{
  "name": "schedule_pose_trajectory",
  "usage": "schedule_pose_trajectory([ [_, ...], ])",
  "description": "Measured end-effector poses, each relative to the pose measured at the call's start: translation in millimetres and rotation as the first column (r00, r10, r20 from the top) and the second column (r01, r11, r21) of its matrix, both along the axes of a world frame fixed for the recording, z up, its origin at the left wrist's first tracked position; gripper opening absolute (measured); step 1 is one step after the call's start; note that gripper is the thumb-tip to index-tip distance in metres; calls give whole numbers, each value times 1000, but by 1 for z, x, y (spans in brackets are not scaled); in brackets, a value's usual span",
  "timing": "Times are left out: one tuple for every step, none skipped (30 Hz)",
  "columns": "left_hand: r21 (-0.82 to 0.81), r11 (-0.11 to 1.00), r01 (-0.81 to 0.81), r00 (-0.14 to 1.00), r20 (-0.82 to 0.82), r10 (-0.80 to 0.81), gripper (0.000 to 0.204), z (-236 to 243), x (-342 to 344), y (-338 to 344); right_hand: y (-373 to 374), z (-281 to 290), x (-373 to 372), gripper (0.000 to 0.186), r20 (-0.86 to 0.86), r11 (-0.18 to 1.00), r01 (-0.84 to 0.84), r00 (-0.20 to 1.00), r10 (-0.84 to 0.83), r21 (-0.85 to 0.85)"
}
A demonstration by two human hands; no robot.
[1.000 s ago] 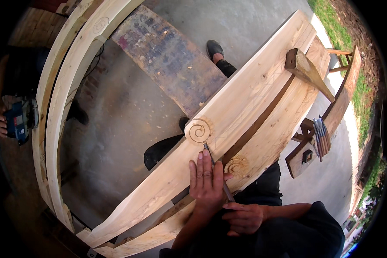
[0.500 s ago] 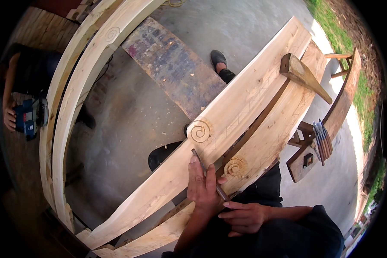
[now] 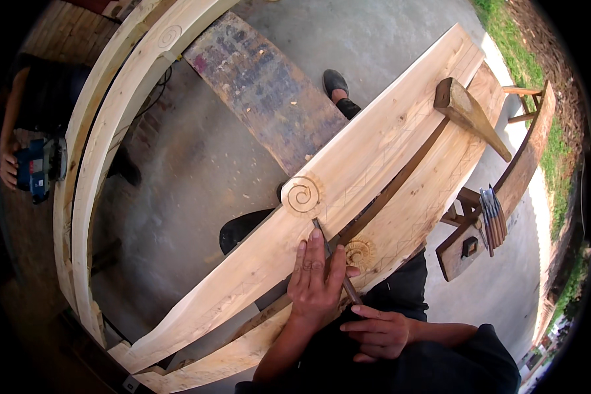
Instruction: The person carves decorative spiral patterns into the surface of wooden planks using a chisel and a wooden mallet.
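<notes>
A carving chisel (image 3: 351, 291) slants over the pale wooden beam (image 3: 387, 141), its tip beside the carved spiral (image 3: 304, 195). My left hand (image 3: 314, 282) holds the blade, fingers stretched along it toward the tip. The handle's end sits in my right hand (image 3: 382, 330), thumb and forefinger closed on it. On the second beam (image 3: 433, 180), nearer my body, a carved rosette (image 3: 359, 252) shows beside my left hand, partly covered. Thin pencil lines run along both beams. Whether the tip touches the wood is hard to tell.
A wooden mallet (image 3: 469, 115) lies across both beams. Several chisels (image 3: 494, 217) and a small black block (image 3: 469, 246) rest on a bench (image 3: 450, 256) at right. Curved beams (image 3: 92, 171) stand left, where another person's hand (image 3: 8, 169) holds a blue power tool (image 3: 38, 167). A paint-stained plank (image 3: 262, 88) lies beyond.
Both hands have shifted slightly right with the chisel. Its tip has moved from the spiral's lower left to just below its lower right. The view has shifted a little.
</notes>
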State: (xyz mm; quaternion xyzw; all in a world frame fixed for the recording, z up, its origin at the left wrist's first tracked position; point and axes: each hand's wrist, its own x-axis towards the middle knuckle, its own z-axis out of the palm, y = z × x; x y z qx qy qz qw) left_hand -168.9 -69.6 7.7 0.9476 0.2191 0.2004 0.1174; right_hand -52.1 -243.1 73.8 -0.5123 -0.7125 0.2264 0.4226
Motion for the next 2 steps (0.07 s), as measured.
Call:
schedule_pose_trajectory([
  [-9,1000,0,1000,-8,0,46,0,0,0,0,0,0,32,0,1000,0,1000,0,-6],
  [-18,1000,-1,1000,-16,1,47,1,-1,-1,0,-1,0,32,10,1000,1,1000,-1,4],
])
